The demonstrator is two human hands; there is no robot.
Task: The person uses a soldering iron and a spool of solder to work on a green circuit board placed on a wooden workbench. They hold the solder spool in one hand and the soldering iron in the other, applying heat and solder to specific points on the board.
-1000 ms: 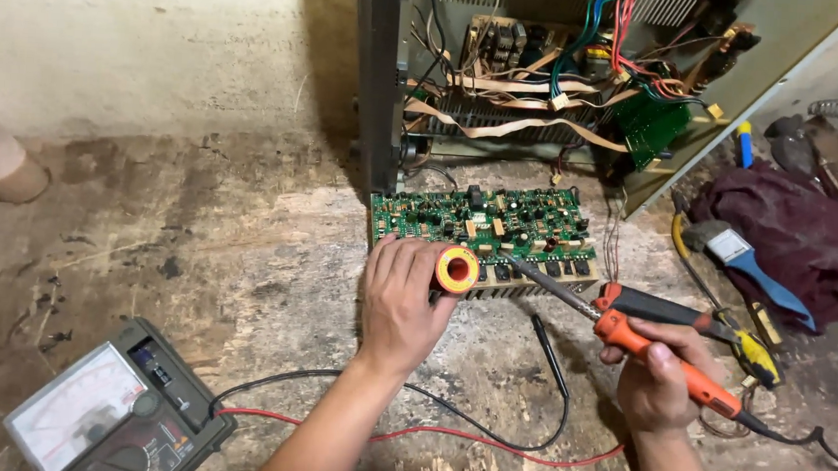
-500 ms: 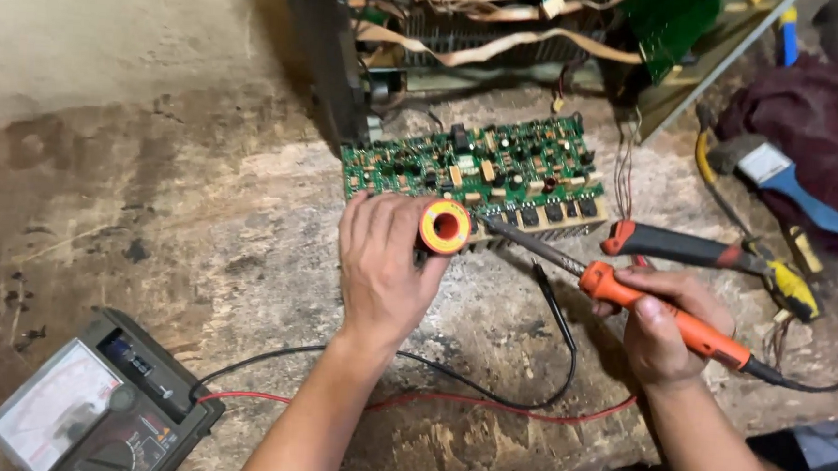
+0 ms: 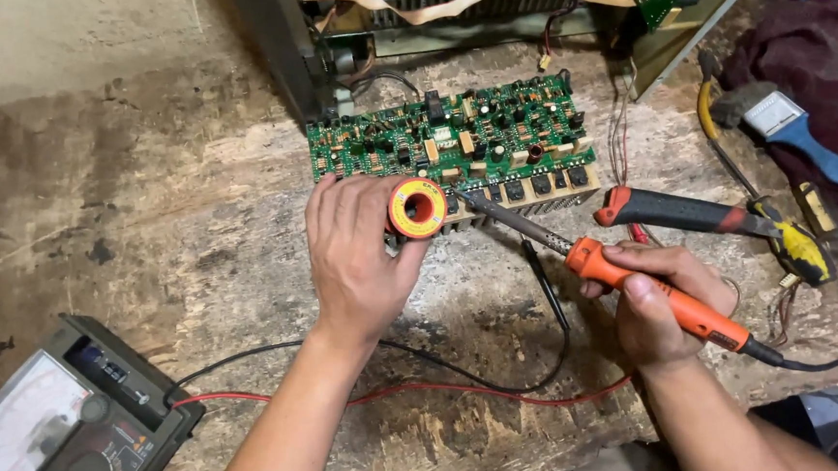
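the left hand point(image 3: 354, 261) wraps its thumb and fingers around a small spool of solder point(image 3: 417, 207), holding it upright just in front of the near edge of the green circuit board point(image 3: 459, 141), while the right hand point(image 3: 652, 303) closes in a full grip on the orange handle of the soldering iron point(image 3: 629, 287), its dark tip reaching the board's front edge right beside the spool. to do this joint well, it seems best to keep the iron's tip steady on one pad, feed the solder wire to the joint rather than to the tip, and brace both wrists on the worn wooden bench point(image 3: 150, 200). the meter point(image 3: 69, 413) and its red and black leads point(image 3: 448, 388) lie near the forearms, so elbows should stay clear of them; red-handled pliers point(image 3: 692, 213) rest just beyond the iron.
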